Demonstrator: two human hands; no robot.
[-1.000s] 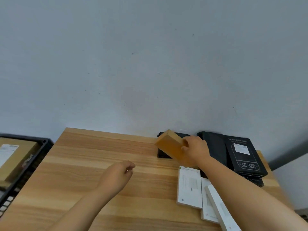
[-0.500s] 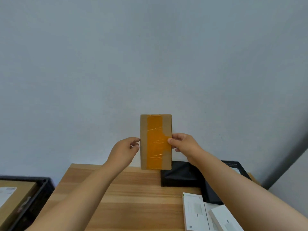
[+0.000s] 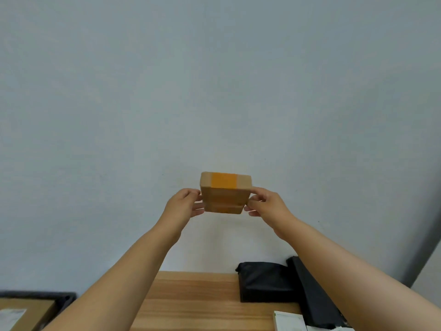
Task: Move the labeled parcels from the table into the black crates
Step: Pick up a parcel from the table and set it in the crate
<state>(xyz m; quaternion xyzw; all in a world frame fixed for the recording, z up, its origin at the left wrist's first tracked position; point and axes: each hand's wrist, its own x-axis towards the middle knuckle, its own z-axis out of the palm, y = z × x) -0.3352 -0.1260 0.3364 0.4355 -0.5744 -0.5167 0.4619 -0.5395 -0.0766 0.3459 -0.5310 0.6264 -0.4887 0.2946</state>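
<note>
A small brown cardboard parcel point(image 3: 225, 193) with an orange tape strip is held up in the air in front of the pale wall, well above the wooden table point(image 3: 191, 299). My left hand point(image 3: 185, 205) pinches its left side and my right hand point(image 3: 265, 203) pinches its right side. The parcel is tilted so its narrow taped face points at me. No label shows on the visible faces. A black crate point(image 3: 64, 298) sits at the lower left, with a brown labeled box point(image 3: 21, 314) inside it.
Black parcels point(image 3: 265, 281) lie at the table's back right, one long one point(image 3: 312, 295) running toward me. White boxes point(image 3: 288, 321) peek in at the bottom right edge. The wall stands right behind the table.
My right hand lifted the parcel off the table, my left hand joined it, and both raised it. Since half a second ago the parcel has tipped from its broad face to its narrow face.
</note>
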